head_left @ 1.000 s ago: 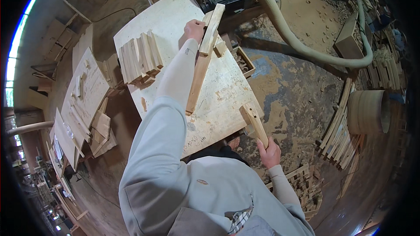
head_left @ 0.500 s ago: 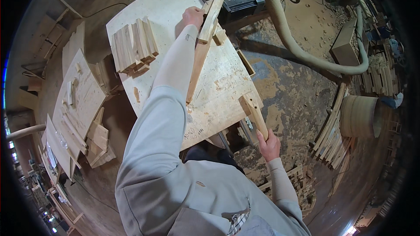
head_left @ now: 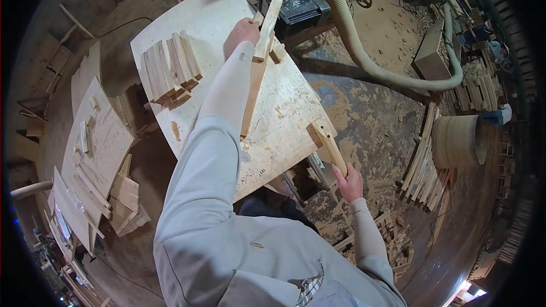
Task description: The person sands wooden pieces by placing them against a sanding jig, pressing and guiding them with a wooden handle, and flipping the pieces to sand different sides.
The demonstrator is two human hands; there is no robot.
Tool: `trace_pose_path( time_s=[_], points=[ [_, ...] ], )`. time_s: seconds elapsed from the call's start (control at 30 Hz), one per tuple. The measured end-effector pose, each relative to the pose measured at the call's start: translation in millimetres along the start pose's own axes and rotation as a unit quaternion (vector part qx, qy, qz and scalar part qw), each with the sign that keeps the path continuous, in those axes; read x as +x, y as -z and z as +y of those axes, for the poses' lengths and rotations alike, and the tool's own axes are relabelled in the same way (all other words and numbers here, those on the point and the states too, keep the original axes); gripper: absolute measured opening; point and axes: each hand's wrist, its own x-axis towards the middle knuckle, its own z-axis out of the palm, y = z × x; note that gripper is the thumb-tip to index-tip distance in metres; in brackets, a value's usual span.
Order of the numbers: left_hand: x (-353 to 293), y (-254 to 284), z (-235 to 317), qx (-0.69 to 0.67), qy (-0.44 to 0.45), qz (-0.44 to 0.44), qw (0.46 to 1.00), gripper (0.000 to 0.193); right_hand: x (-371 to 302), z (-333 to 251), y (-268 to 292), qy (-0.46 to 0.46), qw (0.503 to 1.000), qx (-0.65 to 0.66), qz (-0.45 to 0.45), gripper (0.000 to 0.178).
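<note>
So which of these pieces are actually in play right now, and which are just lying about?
In hand:
- long wooden strip, gripped near its far end by the left hand, lying on the plywood worktable
- short wooden piece, gripped by the right hand at the table's edge

Lying about:
- stack of cut wooden blocks
- dust extraction hose
- slats on the floor

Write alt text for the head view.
A person at a plywood table holds a long wooden strip in the left hand and a short wooden piece in the right hand; stacked wood blocks sit nearby.
</note>
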Motion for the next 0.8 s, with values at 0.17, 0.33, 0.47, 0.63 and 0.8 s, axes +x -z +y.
trace_pose_path(
  time_s=[0.17, 0.33, 0.47, 0.63, 0.8],
  points=[
    [1.1, 1.3, -1.0, -0.053, 0.013, -0.002, 0.999, 0.029, -2.0, -1.6, 6.1, -0.002, 1.000, -0.013, -0.017, 0.048],
    [-4.1, 11.0, -18.0, -0.125, 0.049, 0.045, 0.990, 0.034, -2.2, -14.3, 10.6, 0.007, 0.999, -0.003, -0.031, 0.050],
    [-18.6, 36.4, -14.2, -0.202, -0.006, 0.027, 0.979, 0.041, -0.5, -17.0, 18.8, -0.007, 0.999, 0.006, -0.042, 0.053],
    [-155.1, 36.4, 28.4, -0.197, -0.125, -0.146, 0.961, 0.039, -0.7, 10.9, 27.7, -0.035, 0.998, 0.019, -0.054, 0.060],
    [-288.3, 34.0, 80.9, -0.167, -0.168, -0.438, 0.867, 0.031, 10.2, 27.1, 53.9, -0.016, 0.975, 0.222, 0.006, 0.082]
  ],
)
